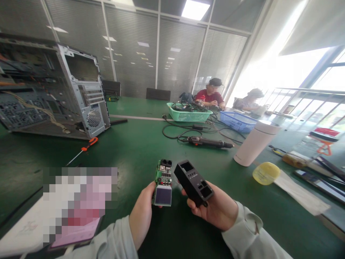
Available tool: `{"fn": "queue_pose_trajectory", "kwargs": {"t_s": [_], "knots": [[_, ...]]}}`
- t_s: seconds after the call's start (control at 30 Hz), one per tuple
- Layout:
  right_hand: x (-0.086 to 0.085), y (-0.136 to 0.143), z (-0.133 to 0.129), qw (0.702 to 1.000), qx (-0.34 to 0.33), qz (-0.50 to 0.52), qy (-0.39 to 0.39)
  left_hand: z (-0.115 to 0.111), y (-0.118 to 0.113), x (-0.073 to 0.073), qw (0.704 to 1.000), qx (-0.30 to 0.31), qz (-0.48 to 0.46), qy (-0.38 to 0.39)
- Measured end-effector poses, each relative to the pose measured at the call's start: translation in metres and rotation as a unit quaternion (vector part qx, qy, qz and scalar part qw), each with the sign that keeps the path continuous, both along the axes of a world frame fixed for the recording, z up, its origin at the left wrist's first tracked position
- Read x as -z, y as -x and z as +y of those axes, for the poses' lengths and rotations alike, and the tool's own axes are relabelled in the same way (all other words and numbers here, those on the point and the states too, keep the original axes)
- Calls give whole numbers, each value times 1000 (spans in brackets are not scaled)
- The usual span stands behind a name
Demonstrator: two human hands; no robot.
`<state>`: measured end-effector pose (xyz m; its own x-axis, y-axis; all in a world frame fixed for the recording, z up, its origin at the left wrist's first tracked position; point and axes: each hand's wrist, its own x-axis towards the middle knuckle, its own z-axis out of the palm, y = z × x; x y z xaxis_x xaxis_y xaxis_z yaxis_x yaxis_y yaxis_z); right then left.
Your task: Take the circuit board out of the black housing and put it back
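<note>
My left hand (142, 210) is closed on the left edge of a green circuit board (163, 183). The board carries a small dark display at its near end and black round parts at its far end. In my right hand (215, 208) is a black plastic housing (193, 182) with a rectangular window and several cutouts, tilted to the left. Board and housing are held side by side above the green table, a small gap between them. Most of my left fingers are hidden behind the board.
An opened computer case (93, 108) stands at the left, an orange-handled screwdriver (90, 144) near it. Beyond my hands lie a corded electric screwdriver (210, 142), a green basket (188, 115) and a blue basket (238, 121). A white bottle (256, 144) stands right. Two people sit at the back.
</note>
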<state>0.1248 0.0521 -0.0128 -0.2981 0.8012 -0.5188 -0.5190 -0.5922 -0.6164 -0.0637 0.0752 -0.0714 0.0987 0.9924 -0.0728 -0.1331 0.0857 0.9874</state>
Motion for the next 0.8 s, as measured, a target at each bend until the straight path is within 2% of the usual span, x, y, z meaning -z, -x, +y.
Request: {"fn": "queue_pose_trajectory", "kwargs": {"t_s": [0.07,0.17,0.23,0.33,0.4,0.43,0.53,0.57,0.6,0.63,0.7,0.8], "knots": [[1,1,0,999,14,-12,-28,-2,0,-1,1000,-1,-1,-3],[6,3,-1,989,12,-64,-131,-3,0,-2,1000,-1,-3,-5],[10,2,0,969,13,-122,-215,-2,-1,-3,1000,0,-3,-4],[14,-1,1,919,43,-233,-317,0,-2,-3,1000,1,-2,-1],[14,-4,1,855,73,-350,-376,1,-2,-3,1000,2,-1,1],[12,-6,0,804,93,-426,-405,1,-2,-3,1000,3,-1,2],[5,-14,-5,607,134,-632,-463,0,0,-3,1000,6,0,2],[2,-20,-9,554,137,-675,-468,0,1,-3,1000,8,0,1],[0,-27,-13,516,134,-706,-466,0,2,-2,1000,10,0,-1],[-1,-38,-18,492,131,-730,-456,0,2,-2,1000,13,0,-2],[1,-68,-32,473,125,-768,-413,2,3,-1,1000,19,-2,-5],[12,-137,-62,498,121,-797,-320,7,1,2,999,31,-4,-7]]}}
